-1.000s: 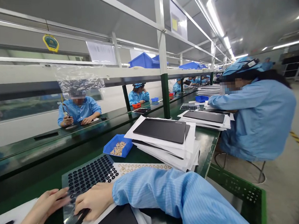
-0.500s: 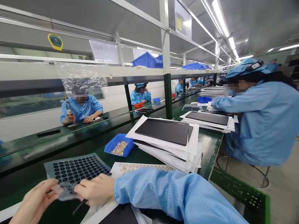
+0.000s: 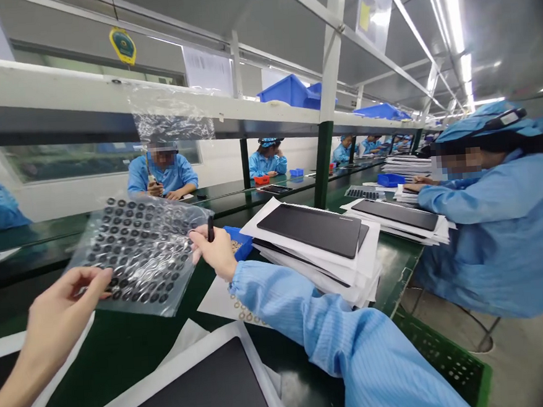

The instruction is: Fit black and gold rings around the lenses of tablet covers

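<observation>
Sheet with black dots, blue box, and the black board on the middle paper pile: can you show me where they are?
Sheet with black dots [image 3: 140,256]: head view, middle of the sheet.
Blue box [image 3: 243,247]: head view, its blue side.
Black board [image 3: 310,228]: head view, middle of its top.

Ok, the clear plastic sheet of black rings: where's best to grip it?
Pinch the thin clear plastic sheet of black rings at its outer margin, coming from the sides, as the left hand and right hand do at opposite ends. It looks flexible, so a two-sided hold should keep it spread, with fingers mostly off the rings.
</observation>
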